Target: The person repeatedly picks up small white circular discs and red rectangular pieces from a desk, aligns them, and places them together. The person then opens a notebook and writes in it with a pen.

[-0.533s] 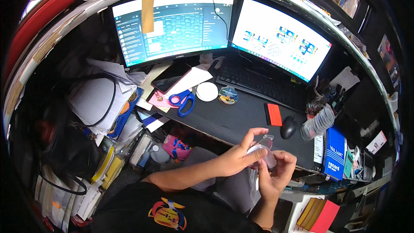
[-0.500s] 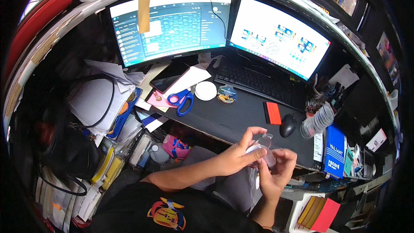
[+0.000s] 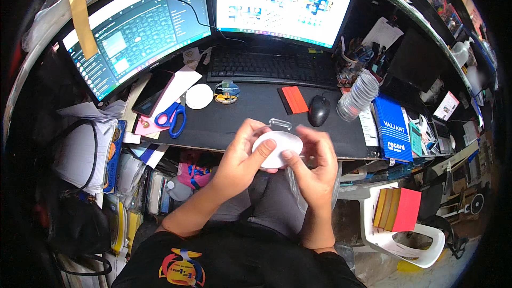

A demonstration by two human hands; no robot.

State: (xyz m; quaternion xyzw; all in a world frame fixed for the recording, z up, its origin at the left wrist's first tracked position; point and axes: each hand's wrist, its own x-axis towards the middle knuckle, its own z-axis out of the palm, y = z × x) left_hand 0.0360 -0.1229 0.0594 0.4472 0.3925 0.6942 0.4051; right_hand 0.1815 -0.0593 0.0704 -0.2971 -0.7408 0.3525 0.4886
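Between my hands, above my lap at the desk's front edge, is a round white disc. A clear plastic piece with a looped tab shows just behind its far rim. My left hand grips the disc from the left, thumb flat on its face. From the right, my right hand pinches it with the thumb on the near rim; those fingers are slightly blurred. Another white disc lies on the desk beside a printed round piece and blue-handled scissors.
The black desk bears a keyboard, mouse, red-and-black flat scraper and a leaning stack of clear round pieces. A blue record book stands right. Red-covered books rest on a white chair.
The view has swung right, so the desk things appear further left. My hands have turned the white disc to show its face upward, and my right hand has shifted along its right side.
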